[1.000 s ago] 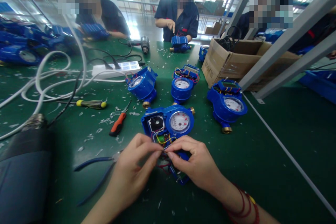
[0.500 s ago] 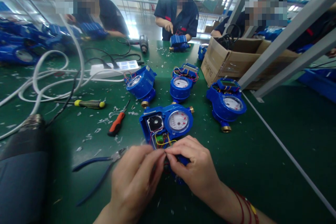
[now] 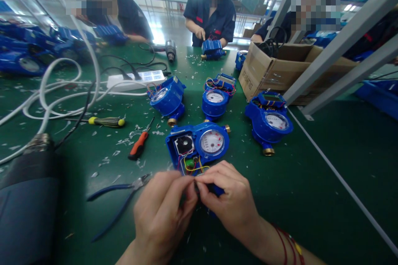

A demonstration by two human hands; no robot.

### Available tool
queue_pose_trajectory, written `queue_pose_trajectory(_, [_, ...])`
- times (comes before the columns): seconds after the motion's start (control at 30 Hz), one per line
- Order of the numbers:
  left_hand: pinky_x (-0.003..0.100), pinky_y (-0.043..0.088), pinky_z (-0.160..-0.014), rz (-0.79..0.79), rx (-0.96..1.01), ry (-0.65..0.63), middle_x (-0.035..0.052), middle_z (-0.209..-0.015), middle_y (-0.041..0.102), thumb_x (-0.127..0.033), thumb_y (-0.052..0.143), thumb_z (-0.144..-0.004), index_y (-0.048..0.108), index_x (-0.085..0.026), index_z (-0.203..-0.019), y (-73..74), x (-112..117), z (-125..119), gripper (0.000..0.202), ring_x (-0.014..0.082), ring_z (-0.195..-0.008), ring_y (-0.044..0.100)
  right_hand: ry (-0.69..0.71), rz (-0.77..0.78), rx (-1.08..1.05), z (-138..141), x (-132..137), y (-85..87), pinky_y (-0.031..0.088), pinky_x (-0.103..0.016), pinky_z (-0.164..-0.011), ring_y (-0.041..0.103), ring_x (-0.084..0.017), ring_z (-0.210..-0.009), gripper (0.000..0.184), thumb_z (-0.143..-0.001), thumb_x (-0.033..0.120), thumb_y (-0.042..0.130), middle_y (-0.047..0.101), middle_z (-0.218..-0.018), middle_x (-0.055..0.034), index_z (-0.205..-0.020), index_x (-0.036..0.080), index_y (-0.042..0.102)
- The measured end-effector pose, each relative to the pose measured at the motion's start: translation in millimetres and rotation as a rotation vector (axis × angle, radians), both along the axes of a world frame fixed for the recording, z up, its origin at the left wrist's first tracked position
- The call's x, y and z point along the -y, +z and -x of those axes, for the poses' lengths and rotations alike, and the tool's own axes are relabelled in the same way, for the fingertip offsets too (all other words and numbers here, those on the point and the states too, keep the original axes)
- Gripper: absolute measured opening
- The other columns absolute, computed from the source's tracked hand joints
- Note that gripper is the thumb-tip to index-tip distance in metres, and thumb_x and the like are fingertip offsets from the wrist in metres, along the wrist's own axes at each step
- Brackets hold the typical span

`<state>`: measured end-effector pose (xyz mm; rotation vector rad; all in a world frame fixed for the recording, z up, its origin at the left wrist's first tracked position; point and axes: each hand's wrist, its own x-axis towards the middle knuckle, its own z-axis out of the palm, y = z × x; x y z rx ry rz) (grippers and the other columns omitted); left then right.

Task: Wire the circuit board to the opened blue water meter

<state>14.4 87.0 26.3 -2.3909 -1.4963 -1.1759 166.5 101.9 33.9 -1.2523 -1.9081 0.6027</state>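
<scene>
A blue water meter [image 3: 212,143] lies before me with its housing open. Thin coloured wires [image 3: 195,168] run from the housing toward my fingers. My left hand [image 3: 164,209] is pinched, thumb against fingers, at the meter's near edge. Fingertip to fingertip with it, my right hand [image 3: 228,198] is pinched too. The wires pass into the pinch of both hands, though the exact ends are hidden by the fingers. Left of my hands lie blue-handled pliers [image 3: 120,201], spread apart. Farther up are an orange screwdriver [image 3: 138,145] and a yellow-black screwdriver [image 3: 107,121].
Several more meters [image 3: 214,101] stand behind. A heat gun [image 3: 27,198] sits at near left, by a white cable and a power strip [image 3: 137,80]. A cardboard box [image 3: 267,76] and metal struts [image 3: 336,41] are at right. People work across the green table.
Both hands stay pinched together at the wires; the left fingers have curled slightly closer in. The view has shifted very little.
</scene>
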Motion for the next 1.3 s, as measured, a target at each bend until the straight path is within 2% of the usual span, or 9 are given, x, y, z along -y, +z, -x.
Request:
queue_pose_trajectory(0.17, [0.023,0.043,-0.070,0.047,0.070,0.011,0.0029,-0.081,0.055,-0.009,0.060,-0.076,0.060,-0.016,-0.087,1.4,-3,7,0.013,0.0119,-0.074,0.054,-0.007,0.011,-0.054,-1,-1,2.6,0.043,-0.031,-0.065,0.058,-0.016,-0.068,0.010,-0.075,0.013,0.062,0.067,-0.070,-0.0018,-0.077,0.019,0.070])
queue_pose_trajectory(0.33, [0.024,0.044,-0.069,0.025,0.009,-0.031,0.0036,-0.085,0.056,-0.011,0.064,-0.074,0.061,-0.015,-0.093,0.7,-3,8,0.019,0.0126,-0.075,0.054,-0.023,-0.024,-0.061,-1,0,2.0,0.042,-0.030,-0.063,0.058,-0.016,-0.066,0.011,-0.074,0.011,0.062,0.067,-0.068,-0.0013,-0.075,0.018,0.070])
queue_pose_trajectory(0.53, [0.024,0.043,-0.067,0.020,0.020,-0.055,0.0032,-0.081,0.056,-0.006,0.063,-0.074,0.061,-0.013,-0.087,1.4,0,2,0.015,0.0122,-0.072,0.053,-0.050,-0.120,-0.019,1,3,-0.3,0.040,-0.030,-0.063,0.056,-0.016,-0.066,0.011,-0.075,0.010,0.061,0.066,-0.067,-0.0014,-0.074,0.018,0.069])
queue_pose_trajectory(0.7, [0.020,0.042,-0.066,0.172,0.164,-0.106,0.0009,-0.076,0.053,-0.005,0.061,-0.074,0.059,-0.015,-0.081,8.7,0,-2,0.012,0.0093,-0.070,0.052,-0.044,-0.239,0.037,4,6,-3.5,0.038,-0.030,-0.062,0.055,-0.015,-0.065,0.012,-0.077,0.009,0.059,0.065,-0.066,-0.0019,-0.070,0.016,0.066])
queue_pose_trajectory(0.83, [0.019,0.039,-0.057,0.330,0.252,-0.046,-0.0014,-0.072,0.050,-0.010,0.059,-0.076,0.056,-0.017,-0.073,12.9,-1,-2,0.008,0.0087,-0.064,0.048,-0.015,-0.255,0.053,5,7,-5.5,0.037,-0.031,-0.064,0.055,-0.015,-0.067,0.011,-0.080,0.012,0.059,0.065,-0.067,-0.0017,-0.072,0.017,0.065])
queue_pose_trajectory(0.93, [0.020,0.039,-0.055,0.489,0.312,-0.022,-0.0024,-0.071,0.052,-0.018,0.057,-0.080,0.055,-0.019,-0.072,15.0,-2,3,0.008,0.0097,-0.063,0.049,-0.017,-0.230,0.040,4,5,-4.2,0.038,-0.030,-0.062,0.055,-0.015,-0.065,0.012,-0.078,0.011,0.059,0.065,-0.066,-0.0017,-0.073,0.017,0.067])
queue_pose_trajectory(1.07, [0.021,0.041,-0.057,0.678,0.306,-0.073,-0.0032,-0.078,0.055,-0.028,0.055,-0.083,0.058,-0.023,-0.083,16.3,-5,13,0.006,0.0100,-0.064,0.050,-0.040,-0.125,-0.040,2,2,0.0,0.041,-0.030,-0.062,0.056,-0.016,-0.066,0.011,-0.075,0.009,0.061,0.066,-0.067,-0.0022,-0.073,0.017,0.068])
queue_pose_trajectory(1.2, [0.021,0.041,-0.058,0.692,0.268,-0.119,-0.0029,-0.080,0.054,-0.029,0.054,-0.085,0.057,-0.024,-0.085,15.7,-6,19,0.005,0.0102,-0.067,0.050,-0.018,0.005,-0.089,0,0,3.9,0.043,-0.030,-0.065,0.058,-0.016,-0.070,0.011,-0.074,0.010,0.061,0.066,-0.070,-0.0024,-0.075,0.017,0.069])
queue_pose_trajectory(1.3, [0.020,0.042,-0.059,0.600,0.241,-0.155,-0.0013,-0.083,0.053,-0.022,0.053,-0.085,0.056,-0.023,-0.085,14.7,-6,18,0.002,0.0103,-0.072,0.051,0.008,0.093,-0.114,-2,-1,6.2,0.044,-0.029,-0.068,0.059,-0.015,-0.071,0.010,-0.075,0.012,0.061,0.066,-0.073,-0.0014,-0.077,0.018,0.068])
